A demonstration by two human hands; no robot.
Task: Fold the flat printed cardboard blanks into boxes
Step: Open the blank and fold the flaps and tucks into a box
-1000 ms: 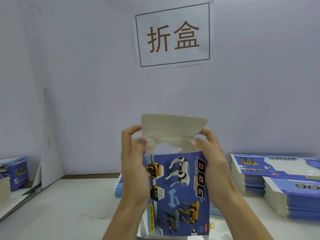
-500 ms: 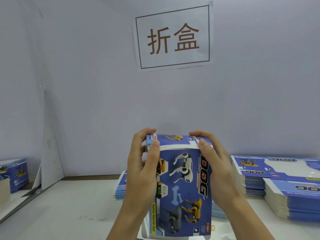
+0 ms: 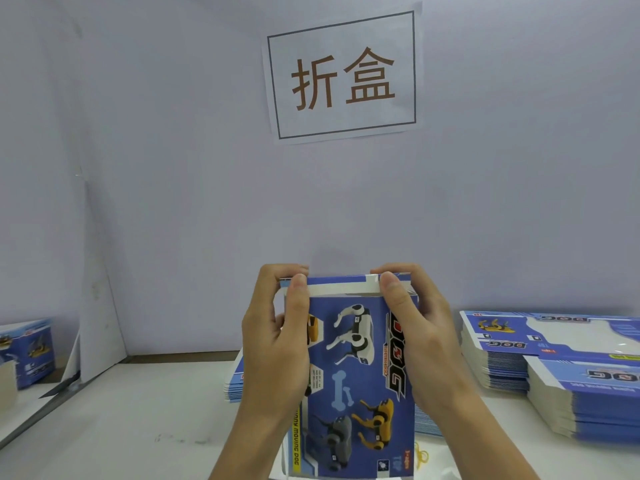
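Note:
A blue printed box (image 3: 349, 375) with robot-dog pictures stands upright in front of me, held up in the middle of the view. My left hand (image 3: 277, 344) grips its left side, thumb on the top front edge and fingers curled over the top. On the box's right side my right hand (image 3: 419, 337) holds it the same way, thumb pressing the top flap down. A white strip of the flap's tuck tab (image 3: 343, 289) still shows along the top front edge.
Stacks of flat blue blanks (image 3: 554, 362) lie on the white table at the right. Another low stack (image 3: 233, 382) sits behind the box. A finished box (image 3: 29, 351) stands at the far left. A paper sign (image 3: 343, 74) hangs on the wall.
The top flap, upright a second ago, has been folded down over the box's opening. Both thumbs have moved onto the top front edge, pushing the tab in.

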